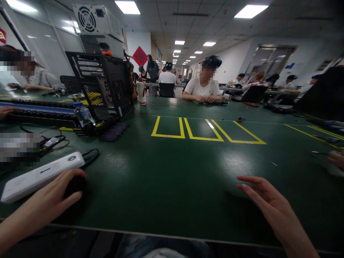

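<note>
At the lower left, my left hand (60, 193) curves round a small black rounded object (75, 186) on the green table, thumb and fingers on either side of it. Its kind is hard to make out in the dark. A long white plastic device (43, 175) with a round button lies right beside that hand, partly behind it. My right hand (264, 197) hovers over the table at the right, fingers stretched out and apart, with nothing in them. A thin, pale, short piece (273, 163) lies on the table beyond it.
Yellow tape outlines (206, 139) mark the green table (166, 179). An open black computer case (107, 86) stands left with a metal power supply (98, 21) on top, near a plastic bottle (84, 114). A cup (141, 91) and a co-worker (205, 84) are across; another person's hand (335, 157) is at right.
</note>
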A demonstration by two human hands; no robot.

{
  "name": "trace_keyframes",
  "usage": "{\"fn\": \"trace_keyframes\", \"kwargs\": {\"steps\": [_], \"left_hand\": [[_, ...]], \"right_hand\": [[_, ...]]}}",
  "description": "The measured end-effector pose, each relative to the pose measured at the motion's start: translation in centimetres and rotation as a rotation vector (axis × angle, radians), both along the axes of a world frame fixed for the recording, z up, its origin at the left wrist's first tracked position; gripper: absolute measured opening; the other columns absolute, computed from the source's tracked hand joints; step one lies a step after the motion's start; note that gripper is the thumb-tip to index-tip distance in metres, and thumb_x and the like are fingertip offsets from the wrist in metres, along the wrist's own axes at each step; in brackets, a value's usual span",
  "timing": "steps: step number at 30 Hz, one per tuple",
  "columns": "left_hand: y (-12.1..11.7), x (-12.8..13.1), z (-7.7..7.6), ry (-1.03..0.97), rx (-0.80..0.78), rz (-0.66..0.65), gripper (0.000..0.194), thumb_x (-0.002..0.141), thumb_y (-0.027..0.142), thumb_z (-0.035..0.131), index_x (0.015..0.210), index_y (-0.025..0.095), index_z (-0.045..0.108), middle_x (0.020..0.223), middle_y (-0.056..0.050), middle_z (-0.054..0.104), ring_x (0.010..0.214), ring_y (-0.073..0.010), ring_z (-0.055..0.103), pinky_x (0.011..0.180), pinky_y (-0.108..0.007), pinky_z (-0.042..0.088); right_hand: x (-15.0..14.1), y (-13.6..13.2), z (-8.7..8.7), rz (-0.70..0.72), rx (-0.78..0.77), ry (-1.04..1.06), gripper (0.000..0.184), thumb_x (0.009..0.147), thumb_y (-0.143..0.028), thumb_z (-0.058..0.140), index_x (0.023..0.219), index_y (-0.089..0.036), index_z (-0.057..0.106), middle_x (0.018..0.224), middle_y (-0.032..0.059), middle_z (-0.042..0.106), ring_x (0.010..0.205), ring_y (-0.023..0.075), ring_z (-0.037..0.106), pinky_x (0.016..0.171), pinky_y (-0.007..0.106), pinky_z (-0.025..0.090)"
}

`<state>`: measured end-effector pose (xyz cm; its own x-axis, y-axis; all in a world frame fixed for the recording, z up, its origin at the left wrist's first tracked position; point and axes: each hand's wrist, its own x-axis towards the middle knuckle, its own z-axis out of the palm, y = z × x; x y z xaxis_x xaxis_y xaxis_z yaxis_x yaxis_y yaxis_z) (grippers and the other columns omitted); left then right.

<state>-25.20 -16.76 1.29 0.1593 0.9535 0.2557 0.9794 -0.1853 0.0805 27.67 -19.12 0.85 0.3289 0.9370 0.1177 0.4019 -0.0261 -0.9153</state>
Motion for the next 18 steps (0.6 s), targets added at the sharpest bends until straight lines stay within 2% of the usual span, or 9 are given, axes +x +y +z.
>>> {"fn": "trace_keyframes", "kwargs": {"steps": [2,5,7,9,10,14,18], "left_hand": [[1.5,4.0,1.0,-0.067,-0.141,-0.056,0.03,0.076,0.034,0.04,0.104,0.025,0.036,0.106,0.0,0.051,0.1,-0.0186,0.051,0.09,-0.033,0.037],[4.7,10.3,2.0,-0.147,-0.209,-0.156,0.032,0.074,0.032,0.042,0.104,0.021,0.039,0.106,-0.002,0.048,0.094,-0.0192,0.052,0.084,-0.033,0.04],[7.4,14.0,2.2,-0.174,-0.217,-0.257,0.034,0.072,0.032,0.045,0.103,0.021,0.041,0.106,-0.003,0.047,0.091,-0.0193,0.052,0.08,-0.032,0.041],[10.1,17.4,2.0,-0.193,-0.218,-0.349,0.036,0.071,0.033,0.047,0.105,0.021,0.041,0.106,-0.004,0.047,0.089,-0.0198,0.053,0.077,-0.032,0.042],[11.5,19.0,1.8,-0.196,-0.213,-0.376,0.037,0.071,0.034,0.047,0.105,0.02,0.041,0.106,-0.005,0.047,0.089,-0.0204,0.053,0.076,-0.032,0.043],[15.9,24.0,1.1,-0.21,-0.167,-0.453,0.037,0.071,0.036,0.048,0.102,0.018,0.042,0.106,-0.008,0.048,0.089,-0.0222,0.052,0.076,-0.034,0.042],[17.8,26.3,0.6,-0.249,-0.142,-0.513,0.037,0.071,0.035,0.049,0.102,0.016,0.042,0.104,-0.009,0.049,0.089,-0.023,0.053,0.075,-0.035,0.043]], "right_hand": [[-1.9,0.9,1.3,0.162,-0.029,-0.068,0.035,0.068,-0.042,0.058,0.094,-0.019,0.056,0.087,0.0078,0.064,0.083,0.0209,0.061,0.069,0.031,0.051],[-5.3,2.9,2.9,0.41,-0.091,-0.176,0.025,0.074,-0.035,0.054,0.094,-0.02,0.056,0.086,0.0047,0.063,0.08,0.0177,0.061,0.072,0.033,0.05],[-7.3,5.0,3.3,0.567,-0.116,-0.196,0.023,0.075,-0.031,0.052,0.095,-0.021,0.057,0.088,0.003,0.063,0.08,0.016,0.06,0.073,0.033,0.049],[-8.9,7.7,3.0,0.669,-0.104,-0.158,0.022,0.075,-0.03,0.052,0.094,-0.02,0.058,0.091,0.0025,0.062,0.081,0.0148,0.059,0.075,0.034,0.048],[-9.6,9.3,2.6,0.685,-0.091,-0.134,0.022,0.075,-0.029,0.053,0.094,-0.019,0.059,0.092,0.0027,0.062,0.082,0.0146,0.059,0.077,0.034,0.047],[-11.3,15.5,0.8,0.582,-0.034,0.077,0.028,0.073,-0.032,0.056,0.096,-0.016,0.058,0.093,0.0048,0.061,0.082,0.0133,0.058,0.081,0.034,0.047],[-11.7,19.0,-0.1,0.514,-0.123,0.383,0.028,0.072,-0.032,0.057,0.094,-0.014,0.057,0.093,0.006,0.061,0.08,0.0122,0.059,0.078,0.032,0.049]]}}
